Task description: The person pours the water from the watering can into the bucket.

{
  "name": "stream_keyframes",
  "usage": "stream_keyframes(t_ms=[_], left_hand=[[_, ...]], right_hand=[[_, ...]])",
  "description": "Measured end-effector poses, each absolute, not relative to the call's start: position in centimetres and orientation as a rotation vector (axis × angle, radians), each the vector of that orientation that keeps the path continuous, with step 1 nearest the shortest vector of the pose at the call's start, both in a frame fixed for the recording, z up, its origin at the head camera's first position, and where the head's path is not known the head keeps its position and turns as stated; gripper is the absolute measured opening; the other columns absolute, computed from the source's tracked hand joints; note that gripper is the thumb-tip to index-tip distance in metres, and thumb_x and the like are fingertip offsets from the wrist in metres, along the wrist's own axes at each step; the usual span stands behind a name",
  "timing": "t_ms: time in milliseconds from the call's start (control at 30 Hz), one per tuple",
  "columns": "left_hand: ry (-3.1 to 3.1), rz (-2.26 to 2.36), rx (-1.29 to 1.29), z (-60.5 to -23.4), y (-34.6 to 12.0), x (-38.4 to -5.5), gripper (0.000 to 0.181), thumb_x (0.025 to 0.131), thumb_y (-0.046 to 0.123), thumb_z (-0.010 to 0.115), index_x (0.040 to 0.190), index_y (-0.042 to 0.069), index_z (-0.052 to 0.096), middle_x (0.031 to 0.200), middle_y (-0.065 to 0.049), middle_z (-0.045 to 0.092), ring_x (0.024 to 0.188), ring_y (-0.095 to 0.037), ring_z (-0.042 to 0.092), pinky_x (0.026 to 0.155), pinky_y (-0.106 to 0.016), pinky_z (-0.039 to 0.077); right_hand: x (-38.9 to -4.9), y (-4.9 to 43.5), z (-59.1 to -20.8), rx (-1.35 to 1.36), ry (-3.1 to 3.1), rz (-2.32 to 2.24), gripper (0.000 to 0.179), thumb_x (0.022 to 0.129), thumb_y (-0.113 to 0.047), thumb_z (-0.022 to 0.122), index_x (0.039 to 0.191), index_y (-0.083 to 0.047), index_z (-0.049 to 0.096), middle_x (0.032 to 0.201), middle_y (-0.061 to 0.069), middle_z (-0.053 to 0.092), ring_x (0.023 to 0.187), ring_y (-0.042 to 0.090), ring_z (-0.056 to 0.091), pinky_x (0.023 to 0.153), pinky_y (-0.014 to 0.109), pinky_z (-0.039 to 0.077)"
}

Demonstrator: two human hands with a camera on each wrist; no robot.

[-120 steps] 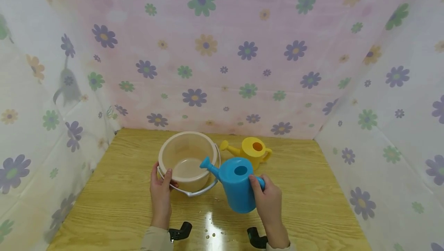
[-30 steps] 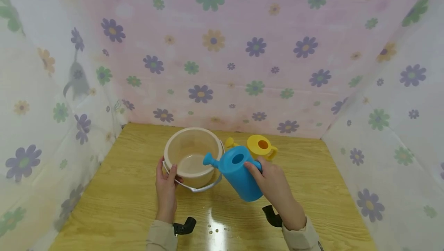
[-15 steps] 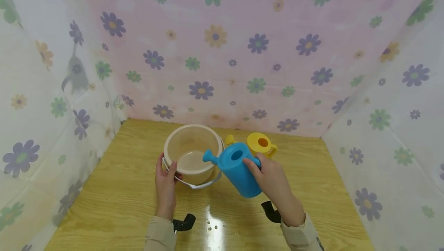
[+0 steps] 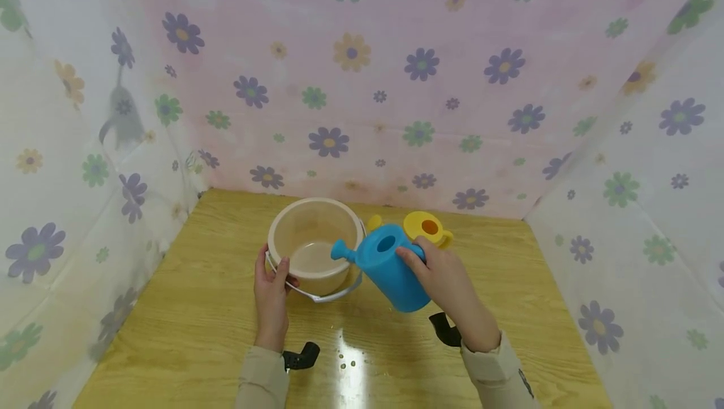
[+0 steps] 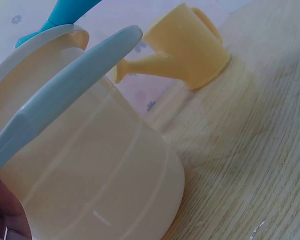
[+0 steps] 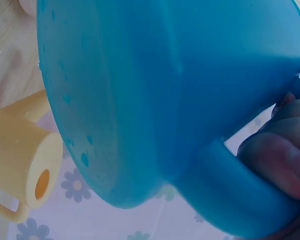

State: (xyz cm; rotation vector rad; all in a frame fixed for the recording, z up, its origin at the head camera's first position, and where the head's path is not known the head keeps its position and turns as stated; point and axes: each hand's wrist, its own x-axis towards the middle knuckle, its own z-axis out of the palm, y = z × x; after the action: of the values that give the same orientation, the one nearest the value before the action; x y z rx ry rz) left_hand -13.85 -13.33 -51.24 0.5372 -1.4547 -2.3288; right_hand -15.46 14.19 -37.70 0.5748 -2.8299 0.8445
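Note:
My right hand grips the handle of a blue watering can, its fingers curled through the handle in the right wrist view. The can is tilted to the left, and its spout head overlaps the right side of a beige bucket in the head view. Water drops cling to the can's outside. My left hand holds the bucket at its near left rim, thumb over the handle side and fingers against the wall. The bucket's pale grey handle hangs down in front. The bucket stands on the wooden table.
Just behind the blue can stands a yellow watering can, partly hidden by it. Several water drops lie on the table near the front. Flower-patterned cloth walls the table at the back and both sides.
Over the last seconds the blue watering can has tilted further, with its base swinging right and its spout toward the bucket. Lately the hands hold nearly still while the head view shifts slightly.

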Motion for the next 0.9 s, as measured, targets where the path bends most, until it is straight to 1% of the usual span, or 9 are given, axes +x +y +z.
stream_keyframes(t_ms=[167,433,633,733,900], left_hand=[[-1.439,-2.330,0.517,-51.1,-13.3,-14.3,0.050,0.088,0.023,0.057,0.132,0.032,0.035,0.067,-0.003,0.055,0.053,-0.015,0.052,0.054,-0.025,0.047],[-1.460,-2.337,0.530,-50.8,-13.5,-13.7,0.052,0.089,0.021,0.055,0.135,0.027,0.032,0.066,-0.003,0.054,0.052,-0.014,0.051,0.053,-0.024,0.046],[-1.503,-2.340,0.571,-49.6,-13.4,-12.7,0.054,0.089,0.023,0.055,0.136,0.024,0.029,0.066,-0.002,0.052,0.054,-0.015,0.052,0.057,-0.027,0.047],[-1.507,-2.344,0.588,-49.7,-13.3,-12.7,0.055,0.088,0.026,0.056,0.136,0.026,0.029,0.066,-0.001,0.052,0.056,-0.015,0.052,0.059,-0.028,0.048],[-1.477,-2.331,0.558,-51.0,-13.4,-13.4,0.054,0.086,0.027,0.059,0.134,0.030,0.033,0.064,-0.001,0.052,0.054,-0.014,0.051,0.057,-0.027,0.048]], right_hand=[[-15.9,14.2,-37.2,0.588,-2.827,0.824,0.035,0.090,-0.045,0.046,0.080,-0.012,0.050,0.060,-0.004,0.045,0.054,0.011,0.051,0.055,0.031,0.048],[-15.9,14.1,-37.3,0.598,-2.836,0.810,0.039,0.088,-0.051,0.044,0.077,-0.013,0.050,0.056,-0.004,0.041,0.054,0.009,0.050,0.055,0.030,0.048],[-15.8,13.9,-37.4,0.578,-2.850,0.832,0.040,0.088,-0.051,0.044,0.077,-0.013,0.050,0.057,-0.004,0.043,0.055,0.010,0.051,0.056,0.031,0.049],[-15.7,14.0,-37.4,0.563,-2.852,0.845,0.039,0.088,-0.050,0.045,0.076,-0.013,0.050,0.056,-0.004,0.042,0.054,0.010,0.050,0.056,0.030,0.047],[-15.9,14.1,-37.5,0.556,-2.808,0.853,0.035,0.088,-0.047,0.048,0.074,-0.014,0.049,0.052,-0.004,0.037,0.052,0.009,0.047,0.054,0.027,0.043]])
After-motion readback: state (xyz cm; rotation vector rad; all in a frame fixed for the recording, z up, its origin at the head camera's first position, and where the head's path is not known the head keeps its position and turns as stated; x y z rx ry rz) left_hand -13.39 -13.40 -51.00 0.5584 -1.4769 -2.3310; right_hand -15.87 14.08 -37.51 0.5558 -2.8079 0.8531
